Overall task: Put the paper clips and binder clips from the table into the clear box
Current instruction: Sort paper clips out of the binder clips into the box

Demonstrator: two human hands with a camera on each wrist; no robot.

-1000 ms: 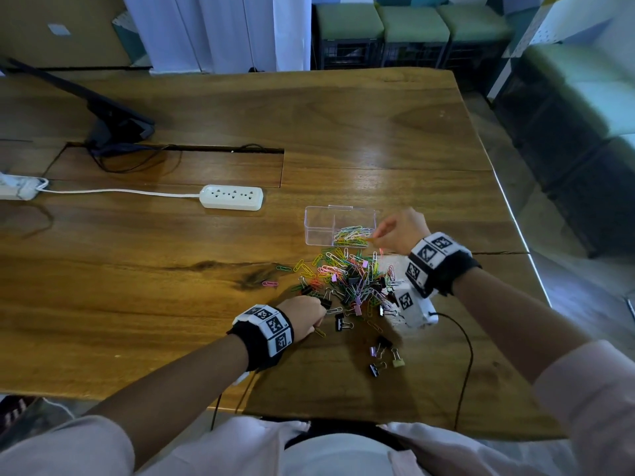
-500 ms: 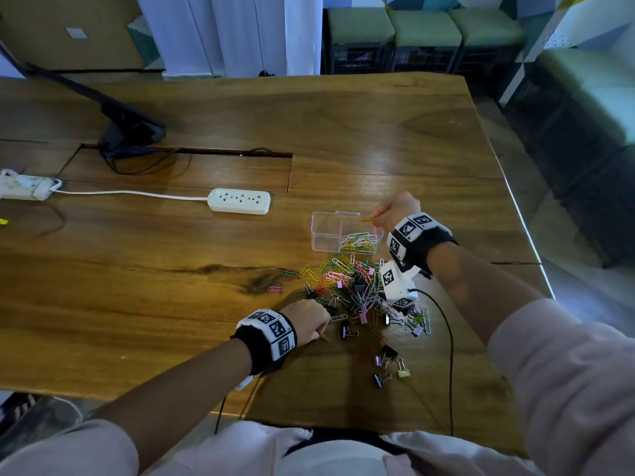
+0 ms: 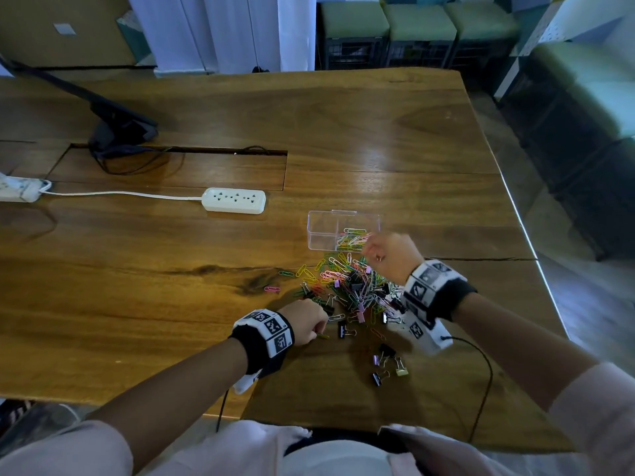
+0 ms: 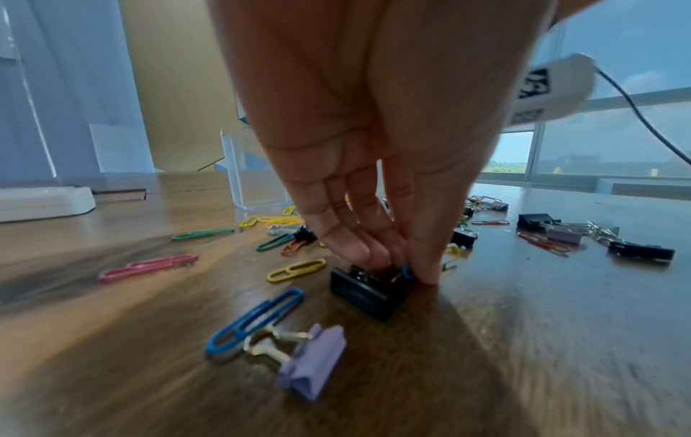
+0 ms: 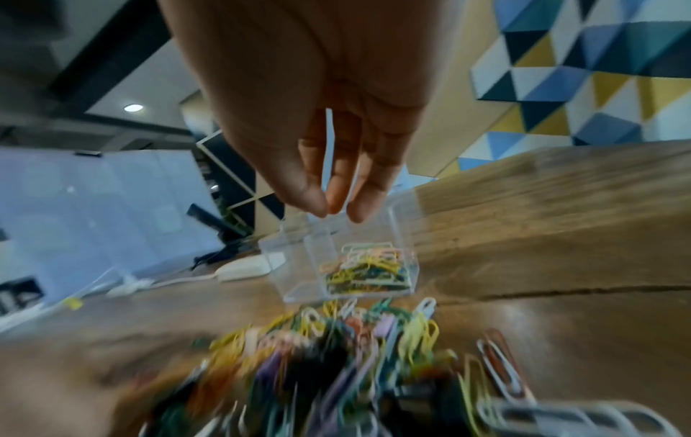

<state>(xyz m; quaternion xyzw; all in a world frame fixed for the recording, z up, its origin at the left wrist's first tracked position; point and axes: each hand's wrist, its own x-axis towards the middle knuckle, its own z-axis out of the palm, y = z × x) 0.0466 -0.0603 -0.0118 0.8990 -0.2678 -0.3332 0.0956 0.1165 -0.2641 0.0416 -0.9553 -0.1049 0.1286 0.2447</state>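
Observation:
A clear box [image 3: 323,231] stands on the wooden table, with coloured paper clips [image 3: 350,238] in its right compartment; it also shows in the right wrist view [image 5: 299,266]. Just in front of it lies a pile of paper clips and binder clips [image 3: 350,286]. My left hand [image 3: 305,324] is at the pile's near-left edge. In the left wrist view its fingertips [image 4: 377,260] pinch the top of a black binder clip [image 4: 368,291], a small blue clip beside the thumb. My right hand [image 3: 388,255] hovers between box and pile, fingers [image 5: 332,213] hanging straight and holding nothing.
A few binder clips [image 3: 388,364] lie apart, nearer to me. A white power strip [image 3: 233,200] and its cord sit left of the box, a black stand [image 3: 120,128] at the far left. The table's right edge [image 3: 525,235] is close to the box.
My right hand held a clip over the box, then came back toward the pile, empty. My left hand stayed at the pile's near-left edge.

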